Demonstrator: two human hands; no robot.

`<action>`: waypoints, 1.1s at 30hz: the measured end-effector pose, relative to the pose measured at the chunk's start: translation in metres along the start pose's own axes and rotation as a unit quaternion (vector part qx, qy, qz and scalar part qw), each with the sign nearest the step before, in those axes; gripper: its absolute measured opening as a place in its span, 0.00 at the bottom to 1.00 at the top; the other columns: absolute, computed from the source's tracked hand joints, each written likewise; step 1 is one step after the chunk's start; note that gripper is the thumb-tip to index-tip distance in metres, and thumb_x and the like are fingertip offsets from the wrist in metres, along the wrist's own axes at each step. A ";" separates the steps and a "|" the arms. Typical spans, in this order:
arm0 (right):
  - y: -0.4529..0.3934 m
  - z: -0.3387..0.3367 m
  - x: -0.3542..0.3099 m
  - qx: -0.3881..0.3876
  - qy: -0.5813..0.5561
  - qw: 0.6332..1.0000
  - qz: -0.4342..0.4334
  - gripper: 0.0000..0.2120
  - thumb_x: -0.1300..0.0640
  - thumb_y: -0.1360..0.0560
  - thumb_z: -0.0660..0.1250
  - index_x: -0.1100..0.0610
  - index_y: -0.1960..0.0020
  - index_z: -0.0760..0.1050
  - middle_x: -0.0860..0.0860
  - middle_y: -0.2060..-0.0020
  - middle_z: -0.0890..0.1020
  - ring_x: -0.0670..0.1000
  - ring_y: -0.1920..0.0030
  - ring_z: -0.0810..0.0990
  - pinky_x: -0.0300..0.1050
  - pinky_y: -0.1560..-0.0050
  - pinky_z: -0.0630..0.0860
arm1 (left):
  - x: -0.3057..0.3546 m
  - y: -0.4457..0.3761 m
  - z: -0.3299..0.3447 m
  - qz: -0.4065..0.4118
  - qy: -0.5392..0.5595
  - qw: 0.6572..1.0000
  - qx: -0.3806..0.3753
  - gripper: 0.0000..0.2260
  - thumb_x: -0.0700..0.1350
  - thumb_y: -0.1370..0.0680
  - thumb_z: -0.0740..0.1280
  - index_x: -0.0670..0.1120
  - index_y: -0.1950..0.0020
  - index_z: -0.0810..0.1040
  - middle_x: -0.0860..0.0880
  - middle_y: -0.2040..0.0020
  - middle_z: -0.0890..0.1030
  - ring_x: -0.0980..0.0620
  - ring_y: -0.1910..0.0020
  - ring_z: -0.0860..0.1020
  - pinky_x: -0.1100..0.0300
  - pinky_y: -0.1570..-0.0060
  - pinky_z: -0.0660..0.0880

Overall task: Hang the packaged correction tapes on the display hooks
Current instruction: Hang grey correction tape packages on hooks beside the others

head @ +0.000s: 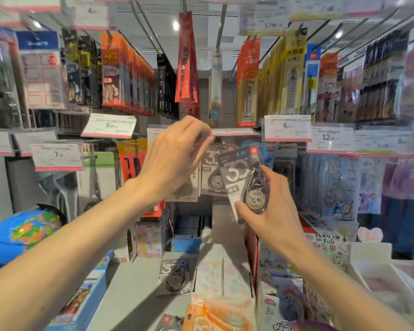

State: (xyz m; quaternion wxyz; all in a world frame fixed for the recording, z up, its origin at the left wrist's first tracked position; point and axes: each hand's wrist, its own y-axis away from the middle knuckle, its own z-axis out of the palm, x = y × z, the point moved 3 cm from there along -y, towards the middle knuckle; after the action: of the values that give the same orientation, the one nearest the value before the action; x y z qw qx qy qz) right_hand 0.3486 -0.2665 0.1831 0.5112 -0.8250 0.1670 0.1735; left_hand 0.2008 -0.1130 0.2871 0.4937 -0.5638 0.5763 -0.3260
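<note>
Display hooks: rows of carded stationery hang from pegs; price tag holder point(233, 132) sits at the front of the middle peg.
Hung stock: hanging correction tape cards point(213, 168) sit just behind the two hands, under that tag.
Lower bins: cardboard tray point(221, 271) holds pastel-printed packs; globe point(22, 235) stands at far left.
Held pack: packaged correction tape point(243, 180), grey-and-white card with a large "30", clear blister over a dark teardrop dispenser, tilted with its top leaning left toward the peg.
Spare pack: loose correction tape pack point(175, 277) lies flat on the grey surface point(134, 283) below.
Left hand point(175, 161): raised, palm away, fingers pinched on the tag holder's edge.
Right hand point(270, 211): fingers clasped around the held pack's lower end, thumb across the card's bottom.
</note>
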 end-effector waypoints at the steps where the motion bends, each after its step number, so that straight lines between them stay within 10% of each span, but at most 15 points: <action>1: -0.003 0.002 -0.002 0.001 0.000 1.000 -0.002 0.41 0.46 0.28 0.74 0.46 0.23 0.54 0.43 0.33 0.64 0.44 0.32 0.67 0.44 0.33 0.67 | 0.000 -0.001 -0.001 -0.003 0.007 1.000 0.004 0.08 0.49 0.16 0.64 0.45 0.45 0.78 0.50 0.50 0.80 0.52 0.58 0.79 0.57 0.64 0.75; 23: -0.041 0.060 -0.012 -0.007 0.097 0.993 0.067 0.36 0.39 0.28 0.70 0.61 0.31 0.65 0.56 0.29 0.63 0.59 0.33 0.69 0.53 0.38 0.73 | -0.004 0.000 -0.001 0.000 0.018 1.000 -0.018 0.08 0.51 0.17 0.65 0.47 0.45 0.79 0.52 0.48 0.80 0.55 0.62 0.79 0.64 0.64 0.73; 33: -0.061 0.088 0.012 -0.019 0.066 0.991 0.114 0.43 0.41 0.29 0.74 0.48 0.24 0.52 0.56 0.33 0.66 0.62 0.34 0.71 0.56 0.44 0.75 | -0.008 0.007 0.003 0.026 0.023 0.999 -0.026 0.08 0.49 0.18 0.66 0.45 0.45 0.78 0.51 0.46 0.79 0.54 0.61 0.79 0.57 0.65 0.78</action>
State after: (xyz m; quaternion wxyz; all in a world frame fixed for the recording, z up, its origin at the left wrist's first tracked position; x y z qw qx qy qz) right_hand 0.3769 -0.1629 0.1884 0.4597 -0.8200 0.2905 0.1788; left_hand 0.2003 -0.1041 0.2812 0.4737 -0.5537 0.6100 -0.3112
